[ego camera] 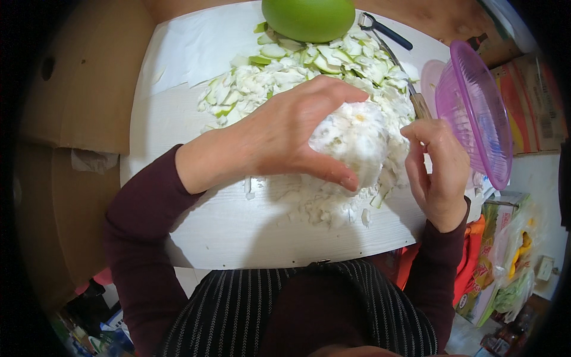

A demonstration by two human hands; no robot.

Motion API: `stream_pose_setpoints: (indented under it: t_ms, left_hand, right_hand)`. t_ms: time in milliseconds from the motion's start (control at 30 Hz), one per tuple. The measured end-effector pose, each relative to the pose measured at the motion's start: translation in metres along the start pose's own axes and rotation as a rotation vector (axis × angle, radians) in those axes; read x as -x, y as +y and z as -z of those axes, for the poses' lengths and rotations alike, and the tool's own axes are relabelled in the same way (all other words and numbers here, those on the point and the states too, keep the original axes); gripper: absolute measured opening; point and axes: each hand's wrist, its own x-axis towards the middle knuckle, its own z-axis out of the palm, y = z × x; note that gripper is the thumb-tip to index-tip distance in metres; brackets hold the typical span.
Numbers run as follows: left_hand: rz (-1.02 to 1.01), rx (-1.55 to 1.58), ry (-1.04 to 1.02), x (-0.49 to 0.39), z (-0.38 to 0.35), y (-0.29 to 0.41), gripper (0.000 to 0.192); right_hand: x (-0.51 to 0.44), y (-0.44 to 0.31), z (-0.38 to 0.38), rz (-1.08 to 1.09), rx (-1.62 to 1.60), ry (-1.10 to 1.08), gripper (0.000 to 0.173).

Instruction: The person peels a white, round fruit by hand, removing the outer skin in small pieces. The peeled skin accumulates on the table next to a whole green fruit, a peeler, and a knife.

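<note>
My left hand (290,129) grips a peeled pomelo (352,134), thumb on its near side and fingers over the far side. Patchy white pith covers the fruit. To its right, my right hand (439,169) is held with curled fingers slightly apart, and nothing shows between them. Just beyond that hand lies a knife (418,103) with a wooden handle, its blade running back along the peel. Shaved green rind and white pith form a heap of peelings (267,80) behind and around the fruit, with small crumbs of pith on the near side.
An unpeeled green pomelo (310,18) rests at the table's far edge. Near it lies a peeler (388,33) with a black handle. A purple plastic basket (473,116) stands tilted at the right. Cardboard boxes (84,89) flank the white table (214,232) on the left.
</note>
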Motion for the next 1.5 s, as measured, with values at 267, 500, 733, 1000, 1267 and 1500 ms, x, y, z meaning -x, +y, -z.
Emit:
stream_pose_setpoints:
  t_ms: [267,500,733,1000,1267,1500]
  left_hand:
    - [0.145,0.055,-0.021,-0.001,0.006,0.01,0.087]
    - [0.125,0.179,-0.018,-0.002,0.008,0.001,0.078]
    - [0.187,0.396,0.017,-0.004,0.012,-0.011,0.067]
    - [0.214,0.385,-0.01,-0.002,0.014,-0.011,0.067]
    - [0.198,0.363,-0.018,-0.004,0.017,-0.017,0.074]
    - [-0.053,0.087,0.11,-0.003,0.017,-0.017,0.058]
  right_hand:
    - [0.009,-0.001,0.002,0.091,-0.157,-0.056,0.026]
    - [0.018,0.004,-0.014,0.134,-0.234,0.005,0.031]
    - [-0.004,0.009,-0.011,0.241,-0.21,-0.03,0.023]
    - [-0.007,0.013,-0.006,0.191,-0.258,-0.261,0.031]
    - [-0.006,0.012,-0.012,0.11,-0.279,-0.014,0.023]
    - [-0.024,0.018,-0.016,0.276,-0.249,-0.01,0.023]
